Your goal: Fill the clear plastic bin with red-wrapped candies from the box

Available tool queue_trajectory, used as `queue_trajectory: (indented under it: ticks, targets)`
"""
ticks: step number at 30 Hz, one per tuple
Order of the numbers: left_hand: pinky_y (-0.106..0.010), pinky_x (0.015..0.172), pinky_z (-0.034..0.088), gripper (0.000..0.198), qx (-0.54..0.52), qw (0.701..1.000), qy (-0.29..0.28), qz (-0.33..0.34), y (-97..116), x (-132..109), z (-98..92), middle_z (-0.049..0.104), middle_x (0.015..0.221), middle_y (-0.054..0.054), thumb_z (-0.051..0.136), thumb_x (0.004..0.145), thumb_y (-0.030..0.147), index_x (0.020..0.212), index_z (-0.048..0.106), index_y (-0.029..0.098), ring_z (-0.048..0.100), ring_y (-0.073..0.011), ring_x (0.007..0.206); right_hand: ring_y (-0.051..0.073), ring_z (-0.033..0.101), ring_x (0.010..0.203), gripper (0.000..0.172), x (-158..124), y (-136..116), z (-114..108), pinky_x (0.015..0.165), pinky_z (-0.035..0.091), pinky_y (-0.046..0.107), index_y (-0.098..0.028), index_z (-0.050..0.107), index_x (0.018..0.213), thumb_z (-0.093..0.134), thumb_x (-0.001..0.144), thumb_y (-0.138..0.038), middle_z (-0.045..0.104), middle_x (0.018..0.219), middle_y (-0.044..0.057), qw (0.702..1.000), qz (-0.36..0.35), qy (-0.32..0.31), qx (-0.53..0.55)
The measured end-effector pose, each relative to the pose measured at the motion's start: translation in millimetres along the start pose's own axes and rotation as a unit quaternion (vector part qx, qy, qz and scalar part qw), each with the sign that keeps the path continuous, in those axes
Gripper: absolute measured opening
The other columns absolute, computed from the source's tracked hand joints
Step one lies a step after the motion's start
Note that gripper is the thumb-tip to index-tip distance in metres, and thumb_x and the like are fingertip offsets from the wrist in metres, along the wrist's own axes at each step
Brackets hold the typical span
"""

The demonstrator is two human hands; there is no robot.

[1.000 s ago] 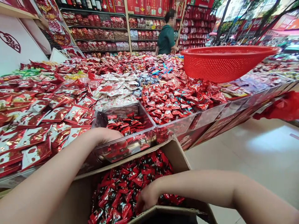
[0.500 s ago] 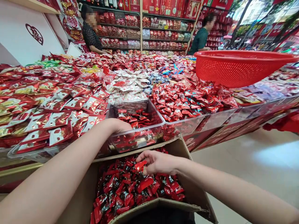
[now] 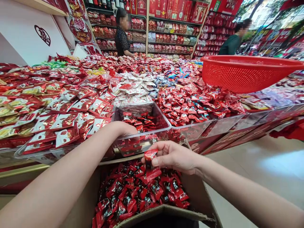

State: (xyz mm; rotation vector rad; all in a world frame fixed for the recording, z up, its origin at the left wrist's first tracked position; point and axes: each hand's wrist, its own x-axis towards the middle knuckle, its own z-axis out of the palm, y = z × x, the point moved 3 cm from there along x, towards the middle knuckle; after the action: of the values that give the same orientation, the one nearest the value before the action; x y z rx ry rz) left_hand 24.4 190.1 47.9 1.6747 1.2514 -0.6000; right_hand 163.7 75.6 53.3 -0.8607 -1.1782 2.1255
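My right hand (image 3: pixel 169 156) pinches a red-and-black wrapped candy (image 3: pixel 149 159) between thumb and fingers, above the cardboard box (image 3: pixel 199 196). A heap of the same red-and-black candies (image 3: pixel 133 193) fills that box. My left hand (image 3: pixel 127 129) reaches over the front rim of a clear plastic bin (image 3: pixel 163 122). Its fingers are down inside, mostly hidden by the wrist and blurred through the plastic, so I cannot tell what they hold. More red candies (image 3: pixel 144 120) lie low in the bin.
Packets of red-and-white sweets (image 3: pixel 63 125) pile up to the left, with white packets (image 3: pixel 135 85) behind the bin. A red plastic basket (image 3: pixel 237 76) rests on sweets at the right. Two people, one in a dark top (image 3: pixel 122 41), stand beyond the display.
My right hand has risen from the heap with a candy in its fingers. The left hand stays in the bin. The person at the right has shifted further right in view.
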Motion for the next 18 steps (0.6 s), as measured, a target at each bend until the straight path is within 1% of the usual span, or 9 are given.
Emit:
queue_trajectory:
  ticks: [2, 5, 7, 8, 11, 14, 16, 18]
  targets:
    - [-0.029, 0.051, 0.046, 0.021, -0.004, 1.0, -0.012, 0.004, -1, 1, 0.7, 0.062, 0.05, -0.004, 0.06, 0.054, 0.033, 0.064, 0.063, 0.015, 0.055, -0.0178, 0.047, 0.008, 0.055, 0.069, 0.026, -3, -25, -2, 0.07, 0.043, 0.025, -0.013, 0.055, 0.085, 0.064, 0.061, -0.016, 0.06, 0.081, 0.003, 0.998, -0.047, 0.025, -0.024]
    - [-0.029, 0.05, 0.046, 0.023, -0.009, 1.0, -0.028, 0.011, -1, 2, 1.6, 0.064, 0.052, -0.006, 0.06, 0.053, 0.033, 0.066, 0.064, 0.015, 0.056, -0.0186, 0.048, 0.007, 0.055, 0.068, 0.019, -1, -61, -11, 0.068, 0.044, 0.025, -0.014, 0.054, 0.079, 0.061, 0.061, -0.013, 0.06, 0.078, 0.001, 0.988, -0.127, 0.083, -0.04]
    - [-0.029, 0.051, 0.047, 0.024, -0.011, 0.999, -0.031, 0.013, -1, 2, 1.7, 0.065, 0.055, -0.007, 0.061, 0.053, 0.033, 0.068, 0.064, 0.014, 0.057, -0.0193, 0.049, 0.007, 0.054, 0.065, 0.016, 4, -78, -20, 0.066, 0.045, 0.025, -0.014, 0.051, 0.074, 0.06, 0.061, -0.011, 0.059, 0.075, 0.001, 0.978, -0.155, 0.122, -0.059]
    - [-0.029, 0.051, 0.047, 0.024, -0.01, 0.999, -0.032, 0.013, 0, 1, 1.5, 0.066, 0.057, -0.007, 0.061, 0.053, 0.032, 0.069, 0.065, 0.014, 0.058, -0.0197, 0.05, 0.007, 0.053, 0.062, 0.016, 8, -84, -25, 0.065, 0.046, 0.025, -0.014, 0.049, 0.072, 0.059, 0.061, -0.01, 0.057, 0.073, 0.001, 0.975, -0.158, 0.139, -0.075]
    - [-0.029, 0.053, 0.048, 0.026, -0.005, 1.0, -0.022, 0.01, 1, 0, 0.0, 0.067, 0.064, -0.007, 0.06, 0.054, 0.032, 0.074, 0.065, 0.015, 0.059, -0.0202, 0.054, 0.007, 0.05, 0.056, 0.024, 22, -91, -36, 0.06, 0.047, 0.026, -0.016, 0.047, 0.076, 0.057, 0.059, -0.004, 0.052, 0.065, -0.002, 0.966, -0.147, 0.168, -0.133]
    - [-0.03, 0.055, 0.048, 0.028, 0.01, 1.0, -0.005, 0.01, 3, -2, -2.1, 0.068, 0.07, -0.007, 0.059, 0.056, 0.032, 0.078, 0.065, 0.016, 0.06, -0.0209, 0.057, 0.005, 0.047, 0.056, 0.034, 37, -92, -39, 0.059, 0.045, 0.023, -0.019, 0.049, 0.091, 0.053, 0.061, -0.002, 0.049, 0.065, -0.003, 0.952, -0.155, 0.168, -0.204]
    - [-0.031, 0.057, 0.048, 0.029, 0.02, 1.0, 0.004, 0.009, 4, -4, -3.3, 0.068, 0.071, -0.008, 0.058, 0.057, 0.033, 0.079, 0.065, 0.016, 0.061, -0.0221, 0.06, 0.005, 0.046, 0.056, 0.034, 47, -91, -40, 0.058, 0.044, 0.022, -0.018, 0.051, 0.094, 0.051, 0.064, -0.003, 0.049, 0.066, -0.003, 0.935, -0.166, 0.176, -0.259]
    - [-0.031, 0.061, 0.048, 0.031, 0.031, 0.999, 0.023, 0.006, 3, -5, -5.3, 0.068, 0.076, -0.008, 0.057, 0.058, 0.037, 0.081, 0.066, 0.017, 0.061, -0.0234, 0.067, 0.005, 0.045, 0.054, 0.027, 56, -91, -42, 0.056, 0.043, 0.021, -0.016, 0.054, 0.089, 0.051, 0.065, -0.004, 0.048, 0.063, -0.003, 0.922, -0.156, 0.195, -0.296]
